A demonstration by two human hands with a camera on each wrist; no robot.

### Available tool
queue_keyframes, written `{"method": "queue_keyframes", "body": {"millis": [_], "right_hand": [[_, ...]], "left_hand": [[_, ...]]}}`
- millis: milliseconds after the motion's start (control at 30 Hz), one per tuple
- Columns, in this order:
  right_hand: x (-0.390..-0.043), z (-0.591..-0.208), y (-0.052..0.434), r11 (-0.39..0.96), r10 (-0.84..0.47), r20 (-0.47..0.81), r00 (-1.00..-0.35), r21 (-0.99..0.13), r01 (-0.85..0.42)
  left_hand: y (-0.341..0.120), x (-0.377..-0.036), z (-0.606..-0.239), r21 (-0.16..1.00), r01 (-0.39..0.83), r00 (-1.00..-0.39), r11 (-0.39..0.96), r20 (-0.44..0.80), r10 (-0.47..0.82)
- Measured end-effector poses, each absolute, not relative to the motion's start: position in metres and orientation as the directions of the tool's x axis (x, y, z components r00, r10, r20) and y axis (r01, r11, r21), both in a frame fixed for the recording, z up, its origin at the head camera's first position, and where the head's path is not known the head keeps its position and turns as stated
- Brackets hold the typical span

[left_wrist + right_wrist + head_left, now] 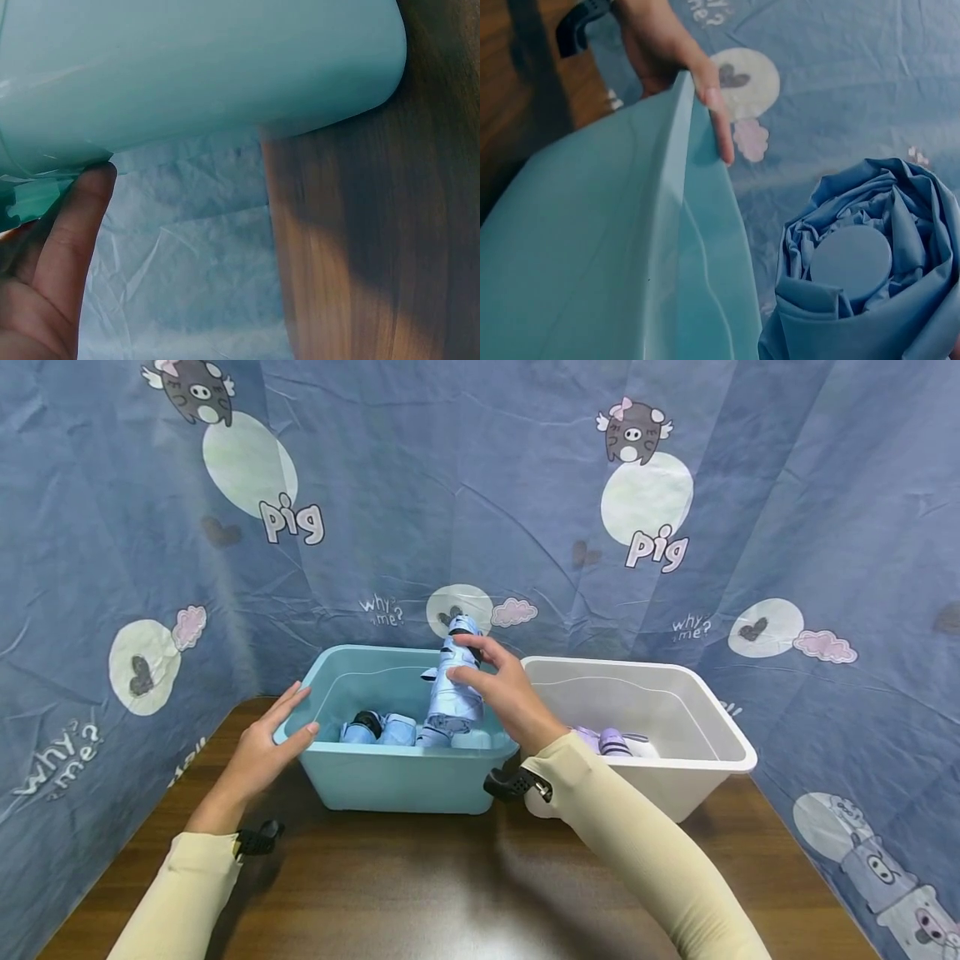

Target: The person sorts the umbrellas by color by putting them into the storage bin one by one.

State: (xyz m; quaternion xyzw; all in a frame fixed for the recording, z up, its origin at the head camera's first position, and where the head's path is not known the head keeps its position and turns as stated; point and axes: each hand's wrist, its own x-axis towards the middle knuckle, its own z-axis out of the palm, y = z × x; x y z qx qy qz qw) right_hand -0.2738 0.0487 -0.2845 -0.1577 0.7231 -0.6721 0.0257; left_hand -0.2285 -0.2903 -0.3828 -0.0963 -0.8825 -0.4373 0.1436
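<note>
My right hand (502, 689) grips a rolled light-blue folding umbrella (454, 689), held tilted over the teal bin (397, 781). In the right wrist view the umbrella (900, 322) shows its round, flat blue end, ringed by gathered fabric. Other rolled blue umbrellas (398, 730) lie at the bottom of the teal bin, one with a black part on top. At the bin's left front corner, my left hand (262, 747) rests on the rim with its fingers and thumb extended. Up close, a finger (75, 232) of that hand touches the rim.
A white bin (708, 727) stands directly right of the teal one, with rolled purple umbrellas (613, 742) inside. Both bins are on a brown wooden table (420, 877). Behind them hangs a blue cloth (480, 493) printed with pigs.
</note>
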Motion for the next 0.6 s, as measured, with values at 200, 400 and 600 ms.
{"method": "queue_keyframes", "body": {"millis": [200, 400, 600], "right_hand": [[-0.281, -0.29, 0.047, 0.042, -0.249, 0.167, -0.954, -0.982, -0.183], [-0.288, -0.296, 0.044, 0.058, -0.205, 0.156, -0.966, -0.984, -0.171], [-0.294, -0.302, 0.038, 0.052, -0.169, 0.147, -0.975, -0.986, -0.157]], "left_hand": [[-0.29, -0.229, -0.383, 0.743, 0.31, -0.936, 0.594, 0.35, 0.051], [-0.291, -0.229, -0.383, 0.736, 0.321, -0.931, 0.596, 0.361, 0.056], [-0.293, -0.228, -0.382, 0.735, 0.312, -0.936, 0.602, 0.347, 0.061]]}}
